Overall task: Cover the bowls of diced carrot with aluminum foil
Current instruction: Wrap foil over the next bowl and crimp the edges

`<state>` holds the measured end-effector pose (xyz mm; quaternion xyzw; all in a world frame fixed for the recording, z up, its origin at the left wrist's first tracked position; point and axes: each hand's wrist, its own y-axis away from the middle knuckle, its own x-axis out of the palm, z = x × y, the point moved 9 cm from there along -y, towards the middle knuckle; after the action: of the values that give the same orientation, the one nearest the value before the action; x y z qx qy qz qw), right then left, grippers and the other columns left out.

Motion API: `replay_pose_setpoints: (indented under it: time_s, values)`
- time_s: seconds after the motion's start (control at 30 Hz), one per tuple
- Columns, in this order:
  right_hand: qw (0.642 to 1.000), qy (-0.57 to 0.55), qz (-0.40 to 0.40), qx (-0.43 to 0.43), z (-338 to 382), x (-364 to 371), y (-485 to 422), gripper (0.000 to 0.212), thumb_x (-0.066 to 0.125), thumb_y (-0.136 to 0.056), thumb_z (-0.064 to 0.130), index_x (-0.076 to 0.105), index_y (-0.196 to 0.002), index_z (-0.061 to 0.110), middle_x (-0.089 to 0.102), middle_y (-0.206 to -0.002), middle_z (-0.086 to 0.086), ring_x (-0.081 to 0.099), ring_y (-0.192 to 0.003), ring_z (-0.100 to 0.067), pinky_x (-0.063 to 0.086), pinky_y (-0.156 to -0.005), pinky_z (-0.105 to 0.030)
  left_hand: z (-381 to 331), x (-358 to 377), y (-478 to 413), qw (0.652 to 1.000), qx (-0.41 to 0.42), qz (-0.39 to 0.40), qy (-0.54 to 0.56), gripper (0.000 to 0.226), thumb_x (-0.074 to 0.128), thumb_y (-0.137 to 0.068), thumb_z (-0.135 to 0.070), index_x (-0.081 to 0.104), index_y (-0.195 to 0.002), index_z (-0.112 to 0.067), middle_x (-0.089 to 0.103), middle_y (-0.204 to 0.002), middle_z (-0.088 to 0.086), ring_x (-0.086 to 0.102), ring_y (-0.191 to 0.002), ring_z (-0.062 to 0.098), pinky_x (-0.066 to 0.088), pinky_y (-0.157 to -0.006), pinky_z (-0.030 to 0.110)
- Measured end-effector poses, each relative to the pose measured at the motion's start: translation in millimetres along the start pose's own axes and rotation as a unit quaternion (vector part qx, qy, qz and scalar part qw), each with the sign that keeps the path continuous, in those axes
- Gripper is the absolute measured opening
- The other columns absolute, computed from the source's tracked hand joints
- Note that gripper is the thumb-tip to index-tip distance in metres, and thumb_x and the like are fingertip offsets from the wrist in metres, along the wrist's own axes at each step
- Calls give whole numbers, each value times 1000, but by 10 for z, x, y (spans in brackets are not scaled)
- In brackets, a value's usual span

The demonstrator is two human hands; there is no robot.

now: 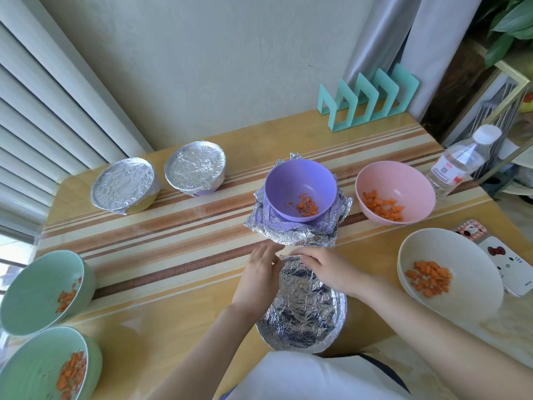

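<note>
At the near centre of the tabletop, the left hand presses flat-fingered against the foil-covered bowl's far-left rim while the right hand pinches the aluminum foil at its far edge.

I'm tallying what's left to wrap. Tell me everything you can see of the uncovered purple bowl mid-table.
The uncovered purple bowl, round, smooth and plastic-looking, stands upright mid-table. A few diced carrot pieces lie at its bottom. It sits on a crumpled aluminium foil sheet whose edges curl up round its base, leaving the rim open.
</note>
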<state>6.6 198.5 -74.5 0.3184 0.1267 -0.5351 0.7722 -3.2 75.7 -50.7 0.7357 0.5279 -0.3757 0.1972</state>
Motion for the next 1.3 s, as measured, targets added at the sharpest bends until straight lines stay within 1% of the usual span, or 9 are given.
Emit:
replay_pose_setpoints:
  time_s: [0.17, 0.27, 0.33, 0.53, 0.73, 0.97, 1.1, 1.2, 1.3]
  values:
    - [999, 39, 9, -17, 38, -10, 2, 33, 41, -100, 18, 56, -129, 22, 65, -116, 2, 59, -101, -9, 42, -82, -22, -43, 88, 49, 1000, 14, 12, -10, 30, 46, -92, 0, 62, -116, -7, 52, -115, 12, 46, -110, 20, 36, -95, 24]
    - [997, 71, -6, -33, 73, -21, 21, 33, 41, -100, 16, 55, -130, 20, 65, -117, -1, 59, -103, -14, 40, -79, -20, -46, 97, 51, 1000, -5, 16, 13, 28, 45, -93, 0, 63, -113, -6, 60, -114, 13, 56, -107, 27, 35, -89, 15]
    - [994, 96, -13, -41, 90, -20, 37, 33, 41, -100, 14, 53, -131, 17, 65, -118, -4, 60, -105, -17, 44, -84, -25, -44, 85, 53, 999, -18, 21, 33, 27, 46, -93, 0, 64, -113, -9, 65, -102, 10, 61, -93, 27, 39, -78, 16]
    - [991, 115, -20, -65, 69, 11, 67, 51, 42, -90, -12, 52, -132, 14, 62, -125, -9, 59, -115, -15, 47, -98, -32, -43, 30, 61, 998, -36, 3, 46, 26, 51, -93, -3, 66, -112, -12, 71, -99, 7, 65, -89, 21, 37, -72, 9]
    - [985, 153, -3, -78, 127, 19, 62, 40, 43, -97, 2, 50, -134, 16, 60, -126, -5, 58, -113, -17, 47, -93, -29, 35, 25, 82, 996, -70, -13, 52, 17, 51, -95, -15, 60, -109, -10, 71, -92, 4, 63, -83, 27, 36, -62, 24]
    - [980, 183, -8, -72, 85, 64, -28, 41, 44, -90, -7, 60, -120, 16, 67, -105, -9, 63, -94, -23, 51, -78, -37, 39, 15, 99, 995, -72, -25, 62, 11, 57, -92, -11, 67, -95, -12, 67, -75, 0, 54, -64, 11, 34, -59, 13]
    - [977, 201, 23, -72, 134, 74, -45, 39, 41, -94, -2, 56, -125, 18, 65, -109, -3, 58, -84, -16, 44, -59, -18, 7, -17, 96, 996, -43, -56, 58, 11, 58, -86, -7, 69, -89, -7, 62, -83, 3, 53, -75, 8, 36, -67, 10]
    - [984, 156, 59, -67, 149, 95, -72, 39, 38, -98, 5, 53, -128, 26, 63, -112, -2, 58, -76, -9, 47, -62, -20, 7, -16, 78, 996, -34, -55, 53, 11, 59, -86, -1, 69, -90, -5, 61, -84, 6, 53, -73, 9, 37, -68, 14]
    - [986, 148, 69, -44, 121, 96, -103, 45, 35, -98, 3, 51, -131, 29, 65, -105, -8, 40, -51, -2, 28, -43, -16, 14, 3, 73, 997, -38, -52, 48, 10, 58, -88, 0, 67, -90, -4, 59, -85, 6, 55, -71, 16, 35, -66, 16]
